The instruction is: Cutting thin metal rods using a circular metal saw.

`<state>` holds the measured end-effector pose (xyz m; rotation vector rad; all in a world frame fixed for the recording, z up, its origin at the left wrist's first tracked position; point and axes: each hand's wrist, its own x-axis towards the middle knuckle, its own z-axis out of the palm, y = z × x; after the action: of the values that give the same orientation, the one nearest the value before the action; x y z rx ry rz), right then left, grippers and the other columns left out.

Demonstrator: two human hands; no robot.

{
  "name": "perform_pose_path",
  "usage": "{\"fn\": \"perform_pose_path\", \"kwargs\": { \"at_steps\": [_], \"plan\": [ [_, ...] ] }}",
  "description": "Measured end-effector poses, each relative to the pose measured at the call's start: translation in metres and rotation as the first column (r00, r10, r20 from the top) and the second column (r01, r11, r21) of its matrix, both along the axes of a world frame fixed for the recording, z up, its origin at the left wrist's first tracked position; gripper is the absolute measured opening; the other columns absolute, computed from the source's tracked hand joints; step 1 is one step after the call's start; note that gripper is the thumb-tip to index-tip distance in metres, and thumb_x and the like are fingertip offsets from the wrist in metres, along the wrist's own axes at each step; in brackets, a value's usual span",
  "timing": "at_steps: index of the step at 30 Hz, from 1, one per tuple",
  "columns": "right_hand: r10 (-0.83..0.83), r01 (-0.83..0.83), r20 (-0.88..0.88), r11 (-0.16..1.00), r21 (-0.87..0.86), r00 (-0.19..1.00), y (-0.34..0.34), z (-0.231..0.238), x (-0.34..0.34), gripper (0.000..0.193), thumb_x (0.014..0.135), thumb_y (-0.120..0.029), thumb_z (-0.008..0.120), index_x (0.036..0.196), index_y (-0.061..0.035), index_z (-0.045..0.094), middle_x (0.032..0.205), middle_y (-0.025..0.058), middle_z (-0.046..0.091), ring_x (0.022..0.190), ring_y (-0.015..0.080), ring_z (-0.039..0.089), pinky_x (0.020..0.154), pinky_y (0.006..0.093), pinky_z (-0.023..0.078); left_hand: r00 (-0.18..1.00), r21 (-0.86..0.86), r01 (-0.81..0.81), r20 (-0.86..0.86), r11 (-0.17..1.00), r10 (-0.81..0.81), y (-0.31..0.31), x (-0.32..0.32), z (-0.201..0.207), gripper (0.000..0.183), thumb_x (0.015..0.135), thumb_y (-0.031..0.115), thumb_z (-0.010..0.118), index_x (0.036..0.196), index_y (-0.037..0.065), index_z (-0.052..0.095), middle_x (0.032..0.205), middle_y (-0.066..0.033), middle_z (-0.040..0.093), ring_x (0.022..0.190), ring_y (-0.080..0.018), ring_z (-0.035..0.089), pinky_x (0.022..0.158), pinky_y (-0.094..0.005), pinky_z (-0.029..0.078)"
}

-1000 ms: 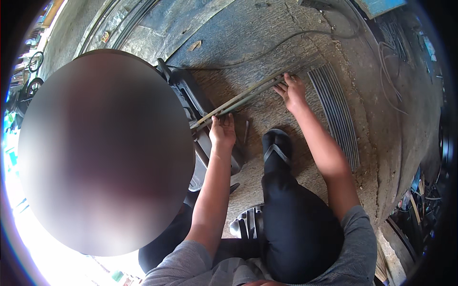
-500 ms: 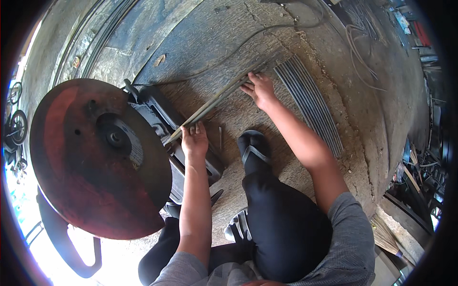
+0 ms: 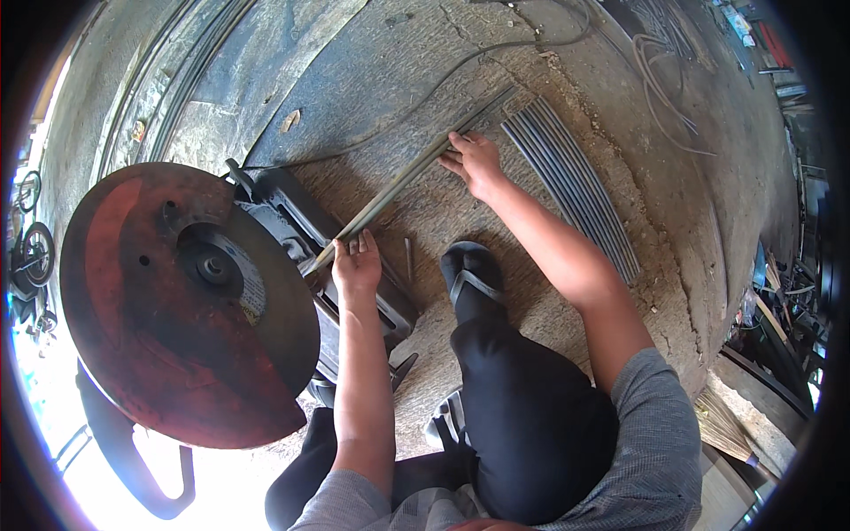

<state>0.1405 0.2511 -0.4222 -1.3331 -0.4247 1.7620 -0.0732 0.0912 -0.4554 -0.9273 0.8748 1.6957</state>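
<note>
Slim metal rods [image 3: 398, 183], lying side by side as one narrow bundle, slant from the cut-off saw [image 3: 190, 305] up to the far right. My left hand [image 3: 357, 268] grips them close to the saw's base, thumb on one side and fingers on the other. Farther along, my right hand [image 3: 475, 165] holds the same bundle, its thumb on top. The saw's big round guard, worn red and black, hides part of the machine and the near ends of the rods. A disc [image 3: 252, 296] shows through the guard's opening.
A row of several cut rods [image 3: 571, 190] lies on the floor right of my right hand. One short offcut [image 3: 409, 259] rests by the saw base [image 3: 288, 208]. A dark cable [image 3: 425, 93] curves behind. Long bars [image 3: 177, 80] lie far left; a broom [image 3: 730, 434] is at lower right.
The rods, visibly apart before, now sit closer together in my hands. Both hands have shifted only slightly, and the view has tilted a little.
</note>
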Motion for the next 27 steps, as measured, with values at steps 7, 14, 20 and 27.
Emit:
{"fn": "perform_pose_path", "kwargs": {
  "at_steps": [7, 14, 20, 27],
  "plan": [
    [-0.013, 0.012, 0.079, 1.000, 0.010, 0.997, 0.005, -0.001, -0.001, 0.010, 0.090, -0.007, 0.058, 0.093, 0.0012, 0.055, 0.089, 0.0105, 0.060, 0.081, 0.0205, 0.064, 0.072, 0.0326, 0.060, 0.994, -0.036, 0.034, -0.098, 0.999, -0.037, 0.001, 0.005, -0.006, 0.023, 0.096, 0.022, 0.050, 0.107, 0.003, 0.053, 0.107, -0.0119, 0.057, 0.099, -0.0264, 0.057, 0.091, -0.0411, 0.052],
    [-0.058, 0.059, 0.154, 0.998, -0.001, 0.986, 0.021, 0.001, 0.018, 0.007, 0.088, -0.005, 0.060, 0.089, -0.0004, 0.055, 0.084, 0.0081, 0.060, 0.073, 0.0190, 0.063, 0.066, 0.0317, 0.059, 0.993, -0.116, 0.058, -0.100, 0.992, -0.070, 0.025, 0.028, 0.006, 0.023, 0.097, 0.022, 0.048, 0.104, 0.001, 0.052, 0.100, -0.0125, 0.060, 0.094, -0.0277, 0.061, 0.085, -0.0412, 0.055],
    [-0.037, 0.044, 0.266, 0.999, -0.019, 0.963, 0.043, 0.007, 0.054, 0.010, 0.090, -0.009, 0.060, 0.093, -0.0009, 0.056, 0.089, 0.0084, 0.059, 0.082, 0.0214, 0.062, 0.070, 0.0344, 0.057, 0.993, -0.005, 0.108, -0.046, 0.994, -0.108, 0.041, 0.057, -0.003, 0.024, 0.098, 0.021, 0.046, 0.108, 0.000, 0.051, 0.109, -0.0125, 0.058, 0.103, -0.0288, 0.058, 0.091, -0.0423, 0.052],
    [-0.049, 0.049, 0.164, 0.999, 0.008, 0.985, 0.045, 0.002, 0.062, 0.013, 0.089, -0.010, 0.061, 0.095, 0.0004, 0.056, 0.092, 0.0092, 0.058, 0.085, 0.0221, 0.062, 0.077, 0.0355, 0.058, 0.989, 0.051, 0.149, -0.004, 0.987, -0.149, 0.035, 0.055, -0.001, 0.026, 0.097, 0.025, 0.047, 0.106, 0.001, 0.053, 0.106, -0.0115, 0.059, 0.101, -0.0286, 0.059, 0.090, -0.0420, 0.053]
  ]
}}
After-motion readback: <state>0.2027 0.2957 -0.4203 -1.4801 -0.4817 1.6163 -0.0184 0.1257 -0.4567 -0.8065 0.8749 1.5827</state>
